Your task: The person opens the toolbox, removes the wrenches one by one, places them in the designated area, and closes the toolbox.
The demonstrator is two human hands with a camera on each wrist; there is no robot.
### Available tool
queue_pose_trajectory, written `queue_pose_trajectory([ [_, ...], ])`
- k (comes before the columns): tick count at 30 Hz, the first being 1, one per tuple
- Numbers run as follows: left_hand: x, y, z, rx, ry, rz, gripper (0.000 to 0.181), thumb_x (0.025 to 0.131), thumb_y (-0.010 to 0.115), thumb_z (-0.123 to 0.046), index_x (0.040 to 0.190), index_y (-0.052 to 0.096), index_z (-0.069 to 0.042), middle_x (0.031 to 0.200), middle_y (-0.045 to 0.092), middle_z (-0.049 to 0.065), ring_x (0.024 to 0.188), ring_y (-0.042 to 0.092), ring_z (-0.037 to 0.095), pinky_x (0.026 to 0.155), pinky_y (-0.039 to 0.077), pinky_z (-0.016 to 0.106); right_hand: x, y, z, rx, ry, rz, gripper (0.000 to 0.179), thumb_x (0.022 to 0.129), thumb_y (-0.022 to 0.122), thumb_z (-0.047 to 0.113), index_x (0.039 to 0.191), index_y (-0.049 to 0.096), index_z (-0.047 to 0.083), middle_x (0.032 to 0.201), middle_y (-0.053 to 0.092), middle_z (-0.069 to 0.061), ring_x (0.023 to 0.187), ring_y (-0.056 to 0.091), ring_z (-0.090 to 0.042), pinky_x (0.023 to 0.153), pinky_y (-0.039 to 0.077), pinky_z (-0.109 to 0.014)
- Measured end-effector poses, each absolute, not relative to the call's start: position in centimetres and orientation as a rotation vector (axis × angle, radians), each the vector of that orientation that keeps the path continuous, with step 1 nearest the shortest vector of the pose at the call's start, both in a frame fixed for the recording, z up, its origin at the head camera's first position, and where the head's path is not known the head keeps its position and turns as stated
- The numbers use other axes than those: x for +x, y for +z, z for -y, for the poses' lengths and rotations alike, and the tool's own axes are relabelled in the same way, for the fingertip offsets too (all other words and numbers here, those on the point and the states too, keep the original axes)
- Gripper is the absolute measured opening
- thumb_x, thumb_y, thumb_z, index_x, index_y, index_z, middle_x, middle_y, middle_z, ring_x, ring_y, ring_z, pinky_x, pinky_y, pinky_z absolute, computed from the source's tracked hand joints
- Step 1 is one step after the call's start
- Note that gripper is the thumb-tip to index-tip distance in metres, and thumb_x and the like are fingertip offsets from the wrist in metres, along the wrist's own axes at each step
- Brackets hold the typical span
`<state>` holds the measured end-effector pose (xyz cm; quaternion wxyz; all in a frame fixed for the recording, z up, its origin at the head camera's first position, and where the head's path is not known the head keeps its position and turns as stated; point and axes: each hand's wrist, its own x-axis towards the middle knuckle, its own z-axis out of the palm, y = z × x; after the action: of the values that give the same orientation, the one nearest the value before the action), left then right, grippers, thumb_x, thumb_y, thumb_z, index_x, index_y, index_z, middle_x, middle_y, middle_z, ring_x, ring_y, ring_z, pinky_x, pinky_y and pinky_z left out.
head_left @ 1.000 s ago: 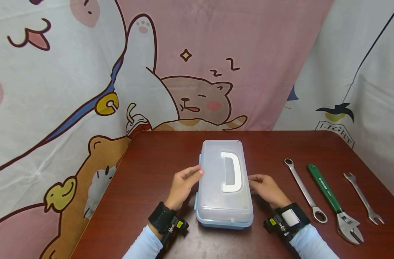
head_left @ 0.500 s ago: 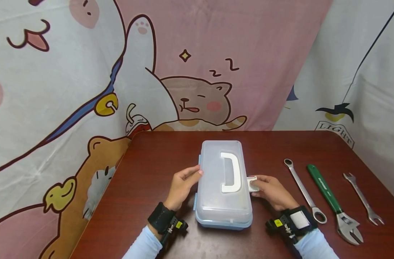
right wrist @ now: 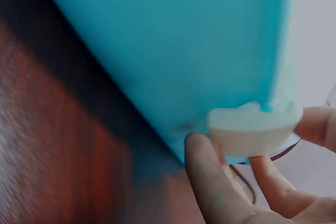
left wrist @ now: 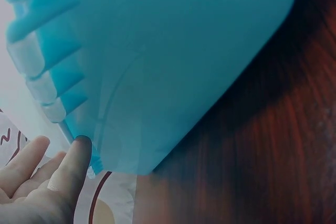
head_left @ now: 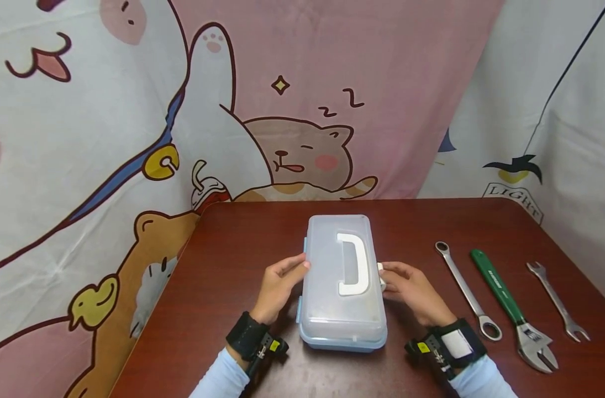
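Note:
A plastic storage box (head_left: 332,315) with a translucent lid, white carrying handle and light blue base stands on the table in the head view; its lid is down. My left hand (head_left: 277,284) rests against the hinged left side, fingers extended and fingertips at the lid's edge. In the left wrist view, that hand (left wrist: 44,187) touches the blue wall below several hinge knuckles (left wrist: 42,87). On the opposite side my right hand (head_left: 414,290) holds a white latch (right wrist: 254,129). The right wrist view shows the fingers (right wrist: 207,174) around this latch, which tilts out from the wall.
Right of the box lie a ratcheting ring wrench (head_left: 468,290), a green-handled adjustable wrench (head_left: 501,293) and a small open-ended wrench (head_left: 558,304). The brown table (head_left: 242,237) meets a cartoon-printed cloth (head_left: 392,99) behind.
Half a second ago the white latch stuck out flat to the right; now it sits nearer the box, and my right fingers have moved inward with it. My left hand stays put.

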<state>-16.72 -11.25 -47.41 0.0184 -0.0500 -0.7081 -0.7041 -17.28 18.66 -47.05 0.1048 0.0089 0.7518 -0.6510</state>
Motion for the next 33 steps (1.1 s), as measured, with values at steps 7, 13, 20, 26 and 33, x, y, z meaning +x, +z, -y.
queue_pose_trajectory([
  [7, -16.5, -47.5, 11.1, -0.174, -2.193, 2.21, 0.046, 0.086, 0.07, -0.04, 0.123, 0.064, -0.014, 0.124, 0.063, 0.003, 0.114, 0.059, 0.018, 0.094, 0.047, 0.034, -17.2, -48.3, -18.8, 0.121, -2.001, -2.131, 0.062, 0.09, 0.064, 0.043, 0.13, 0.045, 0.001, 0.122, 0.055, -0.022, 0.097, 0.064, -0.028, 0.082, 0.054, -0.042],
  [13, -16.6, -47.7, 11.0, -0.209, -2.2, 2.203, 0.046, 0.087, 0.069, -0.039, 0.124, 0.063, -0.013, 0.125, 0.062, 0.005, 0.115, 0.058, 0.019, 0.094, 0.047, 0.035, -16.6, -48.7, -18.8, 0.155, -2.051, -2.14, 0.061, 0.088, 0.065, 0.044, 0.129, 0.047, 0.003, 0.122, 0.055, -0.02, 0.099, 0.064, -0.028, 0.082, 0.054, -0.041],
  [20, -16.6, -47.5, 10.8, -0.196, -2.204, 2.2, 0.044, 0.087, 0.069, -0.039, 0.122, 0.064, -0.014, 0.125, 0.062, 0.003, 0.114, 0.058, 0.018, 0.093, 0.048, 0.034, -16.0, -47.4, -19.1, 0.143, -2.012, -2.264, 0.062, 0.088, 0.064, 0.047, 0.129, 0.049, 0.004, 0.123, 0.054, -0.02, 0.096, 0.065, -0.028, 0.082, 0.054, -0.04],
  [26, -16.7, -47.3, 10.6, -0.206, -2.192, 2.197, 0.046, 0.087, 0.069, -0.04, 0.123, 0.064, -0.012, 0.127, 0.061, 0.002, 0.115, 0.058, 0.018, 0.093, 0.048, 0.034, -15.8, -45.6, -18.8, 0.02, -1.814, -2.524, 0.061, 0.087, 0.061, 0.055, 0.129, 0.053, 0.012, 0.116, 0.059, -0.015, 0.093, 0.064, -0.026, 0.08, 0.054, -0.043],
  [33, -16.4, -47.5, 10.6, -0.197, -2.195, 2.233, 0.05, 0.087, 0.068, -0.044, 0.126, 0.061, -0.014, 0.13, 0.059, -0.001, 0.118, 0.056, 0.016, 0.094, 0.047, 0.033, -15.5, -45.7, -18.2, 0.017, -1.749, -2.626, 0.057, 0.089, 0.058, 0.056, 0.128, 0.057, 0.014, 0.11, 0.062, -0.012, 0.094, 0.063, -0.024, 0.079, 0.054, -0.042],
])
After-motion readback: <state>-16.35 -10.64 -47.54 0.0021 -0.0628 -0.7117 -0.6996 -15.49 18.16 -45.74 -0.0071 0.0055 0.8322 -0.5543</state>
